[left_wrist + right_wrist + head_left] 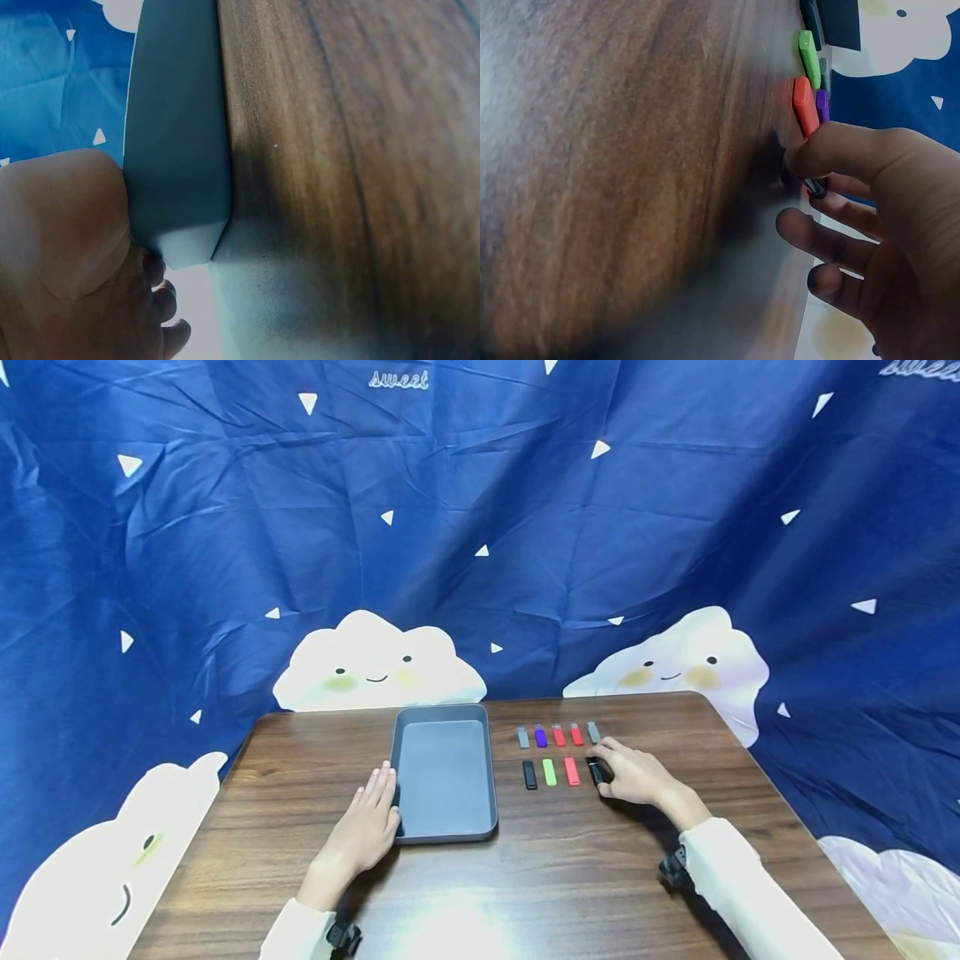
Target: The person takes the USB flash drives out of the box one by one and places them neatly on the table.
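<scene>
A grey tray (444,713) sits mid-table with nothing in it. My left hand (378,789) lies flat on the wood, its straight fingers against the tray's left wall (176,135). To the right lie two rows of small USB sticks: grey (522,737), purple (541,737), two red and another grey behind; black (529,774), green (550,772) and red (572,771) in front. At the right end of the front row my right hand (603,768) pinches a black stick (596,771) between thumb and finger; it is mostly hidden in the right wrist view (814,186).
The brown wooden table (562,877) has rounded far corners and bare wood in front of both hands. A blue cloth backdrop (480,527) with white clouds hangs close behind and at both sides. The red stick (805,107) lies just beside my right thumb.
</scene>
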The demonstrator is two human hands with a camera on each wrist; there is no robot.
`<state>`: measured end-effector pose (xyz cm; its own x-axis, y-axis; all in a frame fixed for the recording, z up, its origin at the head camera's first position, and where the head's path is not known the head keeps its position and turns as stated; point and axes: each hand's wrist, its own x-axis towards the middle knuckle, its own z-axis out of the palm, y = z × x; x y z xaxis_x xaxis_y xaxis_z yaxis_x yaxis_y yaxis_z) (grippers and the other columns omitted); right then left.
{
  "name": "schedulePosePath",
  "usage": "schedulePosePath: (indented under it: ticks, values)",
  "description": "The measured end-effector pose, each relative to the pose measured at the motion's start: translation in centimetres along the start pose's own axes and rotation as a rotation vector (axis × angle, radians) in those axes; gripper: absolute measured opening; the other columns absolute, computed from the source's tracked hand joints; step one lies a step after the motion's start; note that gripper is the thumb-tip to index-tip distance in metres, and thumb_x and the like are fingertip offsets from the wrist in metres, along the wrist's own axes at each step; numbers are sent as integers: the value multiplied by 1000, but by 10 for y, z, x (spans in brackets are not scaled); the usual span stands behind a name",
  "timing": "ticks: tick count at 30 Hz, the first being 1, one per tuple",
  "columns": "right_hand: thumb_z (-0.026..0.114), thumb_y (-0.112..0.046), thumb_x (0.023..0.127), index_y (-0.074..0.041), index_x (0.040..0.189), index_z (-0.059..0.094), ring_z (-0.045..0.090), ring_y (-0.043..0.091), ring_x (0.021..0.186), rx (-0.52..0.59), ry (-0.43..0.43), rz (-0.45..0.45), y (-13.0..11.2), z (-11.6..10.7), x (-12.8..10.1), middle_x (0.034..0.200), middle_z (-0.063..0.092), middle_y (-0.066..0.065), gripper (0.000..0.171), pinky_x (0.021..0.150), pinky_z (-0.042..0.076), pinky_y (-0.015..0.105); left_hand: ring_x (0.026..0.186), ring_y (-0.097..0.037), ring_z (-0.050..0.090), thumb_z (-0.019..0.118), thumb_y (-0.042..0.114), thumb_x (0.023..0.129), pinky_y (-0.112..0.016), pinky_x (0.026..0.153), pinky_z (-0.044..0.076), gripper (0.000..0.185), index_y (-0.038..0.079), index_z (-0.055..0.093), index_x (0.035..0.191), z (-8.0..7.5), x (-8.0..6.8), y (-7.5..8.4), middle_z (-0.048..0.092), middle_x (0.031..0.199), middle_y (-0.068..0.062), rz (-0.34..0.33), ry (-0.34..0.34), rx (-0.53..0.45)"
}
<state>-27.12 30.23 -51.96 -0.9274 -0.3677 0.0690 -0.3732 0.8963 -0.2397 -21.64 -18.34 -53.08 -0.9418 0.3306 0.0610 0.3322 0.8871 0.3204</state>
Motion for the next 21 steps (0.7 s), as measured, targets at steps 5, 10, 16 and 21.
schedulePosePath:
  ticks: [5, 10, 16, 21]
  values:
    - [81, -15, 80, -7, 139, 68, 71, 33, 107, 3, -5, -7, -1, 1, 0, 136, 64, 11, 61, 79, 60, 57, 163, -44, 24, 44, 17, 111, -63, 131, 26, 61, -9, 28, 164, -1, -1, 0, 23, 175, -25, 2, 2, 6]
    - [81, -15, 81, -7, 140, 67, 71, 36, 111, 14, -18, 7, -2, 0, -1, 139, 64, 12, 61, 85, 60, 59, 162, -45, 25, 45, 16, 111, -65, 130, 27, 60, -10, 30, 163, -1, -2, 1, 24, 175, -26, 10, 11, -4]
    - [81, -17, 82, -8, 140, 67, 71, 36, 114, 29, -15, 6, 0, 1, 0, 141, 65, 12, 60, 88, 60, 59, 159, -49, 29, 44, 15, 108, -68, 128, 28, 61, -12, 31, 162, 4, 0, -4, 27, 173, -28, 35, 50, -39]
    - [82, -19, 82, -9, 140, 68, 71, 36, 113, 29, -10, 4, 1, 1, 0, 142, 64, 12, 60, 88, 60, 59, 161, -46, 27, 41, 18, 110, -66, 129, 28, 61, -10, 29, 163, 9, 1, -9, 25, 174, -26, 39, 62, -4]
